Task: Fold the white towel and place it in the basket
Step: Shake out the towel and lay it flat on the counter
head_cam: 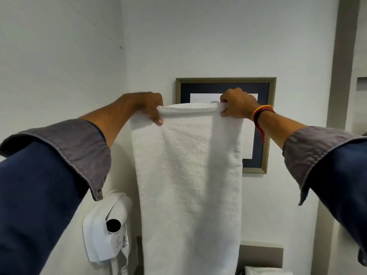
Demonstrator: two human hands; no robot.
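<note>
The white towel (188, 175) hangs straight down in front of me, held up at chest height before the wall. My left hand (148, 107) pinches its top left corner. At the top right corner my right hand (237, 104) grips the hem; that wrist wears a red and yellow thread band. The towel looks doubled lengthwise, and its lower end runs out of the frame at the bottom. No basket is in view.
A framed picture (266, 124) hangs on the wall behind the towel. A white wall-mounted hair dryer (108, 227) sits at the lower left. More white fabric (266, 270) shows at the bottom right, below a grey ledge (260, 255).
</note>
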